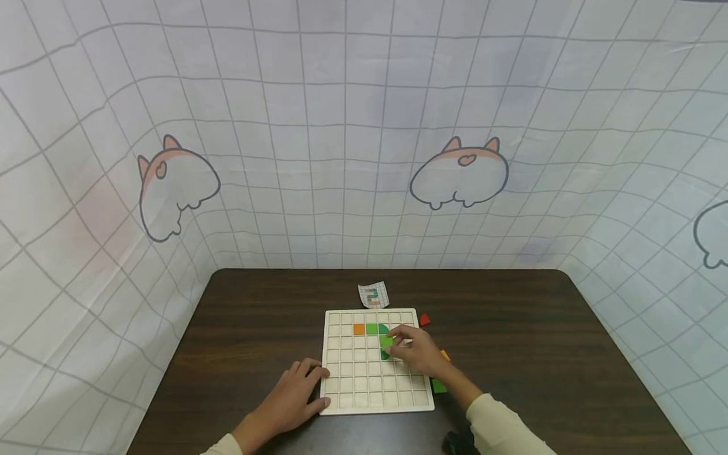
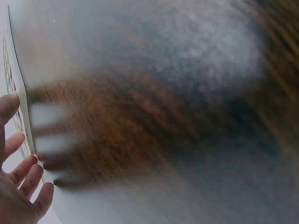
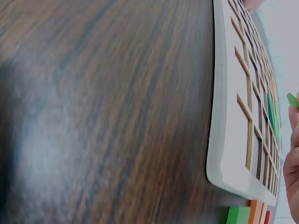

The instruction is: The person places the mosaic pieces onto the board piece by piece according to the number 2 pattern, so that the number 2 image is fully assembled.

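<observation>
Over gridded board (image 1: 375,385), right hand (image 1: 419,351) pinches green piece (image 3: 293,100); left hand (image 1: 291,394), fingers spread, touches board's left edge.

Passage over desk (image 1: 540,354) right of grid board (image 1: 378,384), beyond green block (image 1: 438,386). Right hand (image 1: 419,351) obstructs board's upper right cells; left hand (image 1: 292,395) bars lower left edge.

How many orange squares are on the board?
1: an orange square towards the far edge of the board, just left of a green square. The right grip may hide others.
</observation>
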`<state>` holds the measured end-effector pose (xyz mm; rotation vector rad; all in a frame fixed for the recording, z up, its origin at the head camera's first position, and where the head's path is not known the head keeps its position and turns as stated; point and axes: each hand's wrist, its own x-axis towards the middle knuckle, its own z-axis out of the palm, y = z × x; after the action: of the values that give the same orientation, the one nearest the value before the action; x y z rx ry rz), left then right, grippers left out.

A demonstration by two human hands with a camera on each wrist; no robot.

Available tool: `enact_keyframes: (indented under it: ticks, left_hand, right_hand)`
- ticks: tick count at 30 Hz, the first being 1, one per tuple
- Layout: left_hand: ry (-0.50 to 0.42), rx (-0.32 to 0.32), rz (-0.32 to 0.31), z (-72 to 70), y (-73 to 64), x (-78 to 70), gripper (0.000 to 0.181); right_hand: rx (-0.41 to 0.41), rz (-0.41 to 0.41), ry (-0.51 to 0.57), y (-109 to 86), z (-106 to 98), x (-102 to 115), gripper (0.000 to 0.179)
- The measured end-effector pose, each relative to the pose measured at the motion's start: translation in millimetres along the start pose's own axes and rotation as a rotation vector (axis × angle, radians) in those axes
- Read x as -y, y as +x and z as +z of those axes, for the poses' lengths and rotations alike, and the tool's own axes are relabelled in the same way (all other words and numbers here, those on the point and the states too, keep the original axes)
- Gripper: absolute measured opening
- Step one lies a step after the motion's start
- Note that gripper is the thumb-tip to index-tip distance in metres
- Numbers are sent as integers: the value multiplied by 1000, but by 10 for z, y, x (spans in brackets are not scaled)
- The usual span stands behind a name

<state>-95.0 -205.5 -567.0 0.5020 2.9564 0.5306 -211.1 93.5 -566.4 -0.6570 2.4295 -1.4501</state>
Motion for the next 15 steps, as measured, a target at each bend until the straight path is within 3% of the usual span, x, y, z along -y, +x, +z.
enact_keyframes:
  ticks: [15]
  left_hand:
    - [-42,-4,9,-15,-2,0,43]
  right_hand:
    - [27,-6,-38,18,140,17,23]
